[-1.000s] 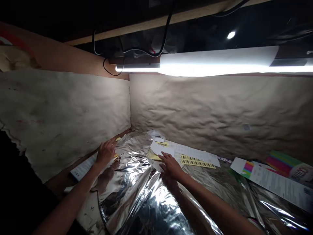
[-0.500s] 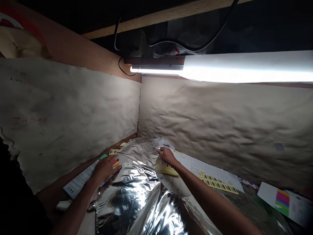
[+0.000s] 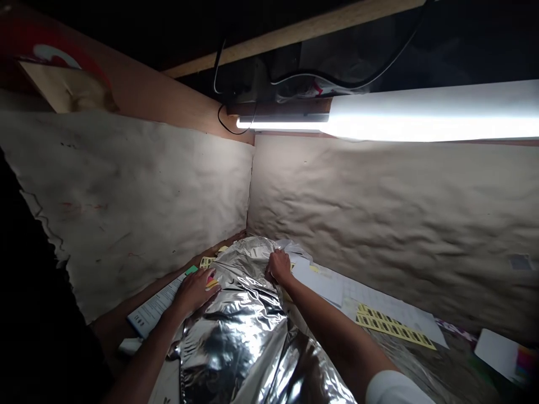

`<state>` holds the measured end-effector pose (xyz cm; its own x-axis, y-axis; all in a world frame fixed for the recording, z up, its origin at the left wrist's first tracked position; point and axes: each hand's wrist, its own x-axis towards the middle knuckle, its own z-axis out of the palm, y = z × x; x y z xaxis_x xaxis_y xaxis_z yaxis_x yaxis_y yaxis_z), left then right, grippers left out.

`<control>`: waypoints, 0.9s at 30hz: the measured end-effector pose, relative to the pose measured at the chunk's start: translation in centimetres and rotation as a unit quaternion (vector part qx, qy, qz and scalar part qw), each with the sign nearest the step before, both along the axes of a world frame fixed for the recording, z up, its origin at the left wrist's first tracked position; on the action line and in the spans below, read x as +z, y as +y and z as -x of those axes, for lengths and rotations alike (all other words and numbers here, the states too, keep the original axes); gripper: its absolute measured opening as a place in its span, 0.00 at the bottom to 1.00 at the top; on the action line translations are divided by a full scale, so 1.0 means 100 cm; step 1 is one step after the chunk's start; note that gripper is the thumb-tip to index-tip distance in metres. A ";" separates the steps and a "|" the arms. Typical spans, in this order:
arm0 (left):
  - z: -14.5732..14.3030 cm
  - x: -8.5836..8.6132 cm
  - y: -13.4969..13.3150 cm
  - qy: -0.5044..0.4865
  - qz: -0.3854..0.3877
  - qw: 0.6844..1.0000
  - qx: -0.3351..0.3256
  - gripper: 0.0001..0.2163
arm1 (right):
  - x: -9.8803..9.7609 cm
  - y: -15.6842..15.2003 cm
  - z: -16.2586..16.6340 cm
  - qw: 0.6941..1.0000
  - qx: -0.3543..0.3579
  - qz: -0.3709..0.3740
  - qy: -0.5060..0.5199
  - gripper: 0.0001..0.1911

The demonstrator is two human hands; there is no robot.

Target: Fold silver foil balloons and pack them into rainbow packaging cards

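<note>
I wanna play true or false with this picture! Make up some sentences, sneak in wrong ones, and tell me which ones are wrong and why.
1. The light tube is glowing. True.
2. The right hand is touching the light tube. False: the right hand is on the shiny silver sheet, well below the light.
3. The left hand is by the left edge of the shiny silver sheet. True.
4. The label strips are bright blue. False: the label strips are yellow with dark marks.
5. The label strips are to the right of the right hand. True.
</note>
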<state>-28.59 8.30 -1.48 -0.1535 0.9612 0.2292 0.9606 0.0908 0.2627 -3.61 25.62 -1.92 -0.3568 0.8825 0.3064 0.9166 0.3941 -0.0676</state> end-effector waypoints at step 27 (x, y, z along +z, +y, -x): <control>0.007 -0.004 0.004 -0.035 -0.004 0.999 0.008 0.37 | 0.058 -0.002 -0.034 0.906 0.133 0.083 0.392 0.27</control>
<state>-29.33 8.74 -1.84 -0.1840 0.9569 0.2246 0.9387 0.1033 0.3290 -0.17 25.47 3.91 -0.2939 0.8544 0.4286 0.4351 0.5188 -0.7359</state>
